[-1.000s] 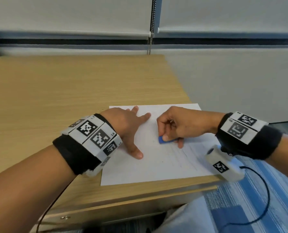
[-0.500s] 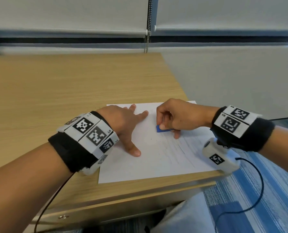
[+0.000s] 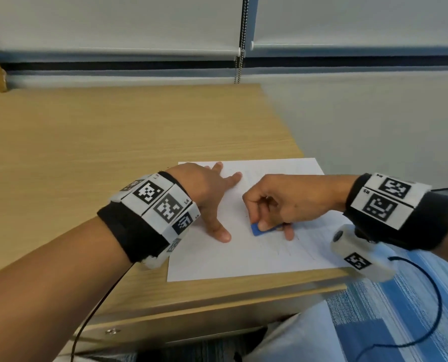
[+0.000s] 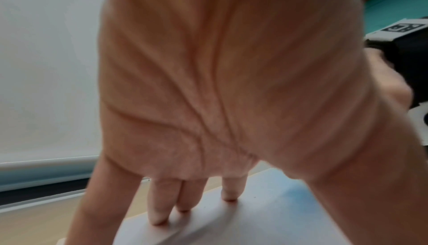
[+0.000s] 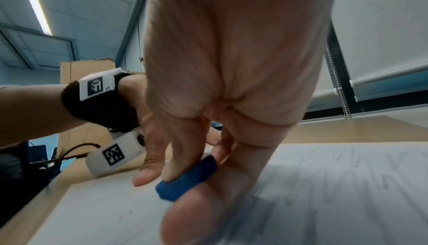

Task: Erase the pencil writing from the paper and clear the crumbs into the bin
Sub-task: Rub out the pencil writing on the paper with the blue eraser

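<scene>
A white sheet of paper (image 3: 233, 259) lies at the near right corner of the wooden desk, with faint pencil lines (image 3: 290, 246) across its right half. My left hand (image 3: 212, 194) lies flat on the paper's left part, fingers and thumb spread, pressing it down; the left wrist view shows its fingertips (image 4: 159, 218) on the sheet (image 4: 266, 221). My right hand (image 3: 277, 205) pinches a small blue eraser (image 3: 259, 229) between thumb and fingers and holds it against the paper near the middle. The right wrist view shows the eraser (image 5: 190, 177) above the pencil scribbles (image 5: 324, 175).
The wooden desk (image 3: 113, 152) stretches away to the left and back toward a wall with window blinds and a bead chain (image 3: 239, 48). The desk's right edge runs close beside the paper. Blue striped carpet (image 3: 400, 309) lies below right. No bin is in view.
The right hand with the eraser went away from me up the paper, then came back toward me and slightly right. The left hand has stayed pressed on the sheet.
</scene>
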### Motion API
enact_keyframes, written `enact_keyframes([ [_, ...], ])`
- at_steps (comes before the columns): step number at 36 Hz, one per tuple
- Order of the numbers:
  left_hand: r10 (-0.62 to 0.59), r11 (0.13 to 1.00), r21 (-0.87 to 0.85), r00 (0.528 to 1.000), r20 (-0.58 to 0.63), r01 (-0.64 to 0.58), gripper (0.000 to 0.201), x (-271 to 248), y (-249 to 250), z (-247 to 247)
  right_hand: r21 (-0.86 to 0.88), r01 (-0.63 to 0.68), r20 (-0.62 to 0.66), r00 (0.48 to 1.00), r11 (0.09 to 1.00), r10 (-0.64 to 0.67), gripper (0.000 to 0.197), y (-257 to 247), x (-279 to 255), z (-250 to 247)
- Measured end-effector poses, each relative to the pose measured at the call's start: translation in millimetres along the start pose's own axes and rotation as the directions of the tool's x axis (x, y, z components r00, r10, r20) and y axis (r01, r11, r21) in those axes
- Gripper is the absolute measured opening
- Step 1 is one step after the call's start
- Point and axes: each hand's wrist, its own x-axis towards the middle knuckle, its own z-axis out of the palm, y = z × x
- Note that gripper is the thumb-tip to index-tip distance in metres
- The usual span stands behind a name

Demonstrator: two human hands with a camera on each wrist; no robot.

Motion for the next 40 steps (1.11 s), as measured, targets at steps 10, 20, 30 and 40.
enact_keyframes([
  [10, 0.000, 1.000, -0.002, 1.000, -0.005, 0.000, 0.136, 2, -2, 2, 0.019, 0.010, 0.000, 1.000, 1.000, -0.010, 0.010, 0, -3, 8],
  [20, 0.005, 1.000, -0.001, 1.000, 0.007, -0.005, 0.138, 3, -2, 2, 0.007, 0.013, -0.054, 0.998, 1.000, -0.012, 0.009, -1, -14, 5],
  [30, 0.010, 1.000, 0.008, 1.000, 0.008, -0.010, 0.137, 2, -3, 2, 0.024, -0.020, -0.158, 0.987, 1.000, 0.023, 0.007, 4, -11, -1],
  [40, 0.014, 1.000, 0.005, 1.000, 0.004, -0.014, 0.138, 4, -3, 2, -0.031, -0.057, -0.203, 0.978, 0.998, 0.050, 0.005, 4, -15, -2],
])
